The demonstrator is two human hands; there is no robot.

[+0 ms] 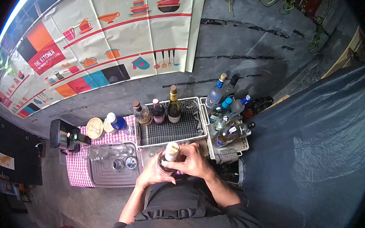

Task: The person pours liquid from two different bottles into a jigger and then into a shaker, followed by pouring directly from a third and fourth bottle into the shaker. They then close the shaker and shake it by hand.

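Observation:
Close to my body I hold a dark bottle with a white-topped neck [172, 151], upright and seen from above. My left hand [153, 173] is wrapped round the bottle's body from the left. On the right side, my right hand [195, 161] is closed on the bottle too, its thumb lying across the front just below the neck. The two hands hide most of the bottle and its label. Just beyond them is a white wire basket [159, 143] lined with dark checked cloth. In it stand a green wine bottle [174, 109], a dark bottle with a pink label [158, 113] and a cork-topped amber bottle [142, 115].
To the right, a second basket [242, 147] carries several clear and blue bottles. On the left, a grey tray [101, 178] with several glasses sits on a pink checked cloth [75, 169]. Behind the tray are a blue bottle [119, 122] and a black appliance [63, 134].

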